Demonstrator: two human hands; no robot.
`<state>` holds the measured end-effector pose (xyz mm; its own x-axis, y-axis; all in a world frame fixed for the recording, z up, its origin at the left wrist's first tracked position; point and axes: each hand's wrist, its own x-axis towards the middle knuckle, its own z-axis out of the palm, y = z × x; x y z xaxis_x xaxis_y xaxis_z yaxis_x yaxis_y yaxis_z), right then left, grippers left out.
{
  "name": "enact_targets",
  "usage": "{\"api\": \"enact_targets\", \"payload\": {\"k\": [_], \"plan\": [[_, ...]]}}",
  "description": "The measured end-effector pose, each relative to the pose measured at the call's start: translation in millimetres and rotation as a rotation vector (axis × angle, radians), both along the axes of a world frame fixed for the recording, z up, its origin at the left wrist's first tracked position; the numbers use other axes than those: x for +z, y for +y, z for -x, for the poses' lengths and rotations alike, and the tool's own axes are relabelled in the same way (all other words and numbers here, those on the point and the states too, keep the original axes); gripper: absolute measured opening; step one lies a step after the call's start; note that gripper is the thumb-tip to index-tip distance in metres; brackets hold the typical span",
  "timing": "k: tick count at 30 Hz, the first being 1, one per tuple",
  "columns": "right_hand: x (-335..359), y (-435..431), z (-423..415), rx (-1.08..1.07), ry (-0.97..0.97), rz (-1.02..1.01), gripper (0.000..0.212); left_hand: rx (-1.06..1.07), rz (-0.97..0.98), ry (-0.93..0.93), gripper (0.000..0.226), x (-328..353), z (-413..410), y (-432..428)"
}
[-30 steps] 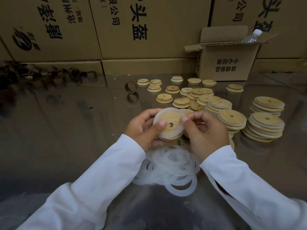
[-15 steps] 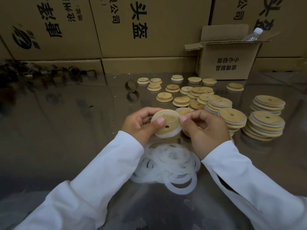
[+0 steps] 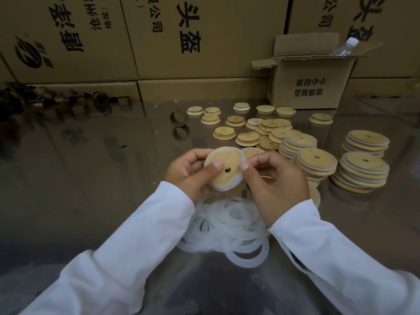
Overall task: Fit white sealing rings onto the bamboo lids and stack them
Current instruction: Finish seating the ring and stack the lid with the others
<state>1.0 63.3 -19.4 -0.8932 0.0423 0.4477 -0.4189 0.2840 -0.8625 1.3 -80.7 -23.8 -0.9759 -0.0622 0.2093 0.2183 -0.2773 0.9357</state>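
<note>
I hold a round bamboo lid (image 3: 227, 165) with a small hole, tilted toward me, above the table. A white sealing ring (image 3: 221, 188) wraps its rim. My left hand (image 3: 191, 172) grips its left side, thumb on the face. My right hand (image 3: 276, 183) pinches its right edge at the ring. Below my hands lies a heap of loose white rings (image 3: 229, 226). To the right stand stacks of ringed lids (image 3: 363, 172), (image 3: 316, 163), (image 3: 367, 142). Bare lids (image 3: 247, 138) lie scattered behind.
An open small carton (image 3: 311, 85) with a plastic bottle (image 3: 345, 46) stands at the back right. Big cartons (image 3: 181, 37) wall the back. A brown tape core (image 3: 179, 117) and a dark pile of cores (image 3: 45, 103) sit at the left on the glossy table (image 3: 91, 178).
The lid has turned in my hands and sunk a little. The ring now sits lower around the rim, with my right fingers shifted along its right edge.
</note>
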Motion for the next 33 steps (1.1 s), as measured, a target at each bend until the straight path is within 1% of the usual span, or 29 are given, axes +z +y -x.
{"api": "enact_targets", "payload": {"k": [4,6,9,13,16,19,24,27,31,33], "plan": [[-0.2,1.6,-0.7,0.001,0.032,-0.053,0.014,-0.034,0.129,-0.024,0.017,-0.7,-0.9,0.4],[-1.2,0.6,-2.1,0.01,0.045,-0.097,0.014,-0.02,0.201,-0.008,0.014,-2.1,-0.7,0.6],[-0.7,-0.1,-1.4,0.016,0.02,-0.094,0.018,0.009,0.279,0.036,0.015,-2.3,-0.3,-1.3],[1.4,1.8,0.6,-0.006,-0.015,-0.108,0.018,0.054,0.325,0.109,0.02,0.1,-0.1,-1.2],[3.1,4.2,2.7,-0.035,-0.02,-0.1,0.013,0.08,0.348,0.157,0.021,3.3,-0.8,-0.5],[4.6,5.5,5.0,-0.036,-0.013,-0.099,0.008,0.096,0.347,0.177,0.021,6.4,-1.2,-1.3],[3.0,4.6,2.0,0.023,0.047,-0.162,0.014,0.125,0.333,0.146,0.018,4.0,-3.6,0.3],[0.1,3.3,-1.5,0.013,0.09,-0.213,0.013,0.124,0.258,0.068,0.015,1.3,-3.6,1.0],[-1.7,3.4,-1.0,-0.021,0.11,-0.201,0.006,0.081,0.079,-0.026,0.016,1.8,-1.9,1.3],[-2.9,3.7,0.6,-0.03,0.096,-0.226,0.007,0.04,0.062,-0.06,0.015,1.5,-1.6,1.0]]}}
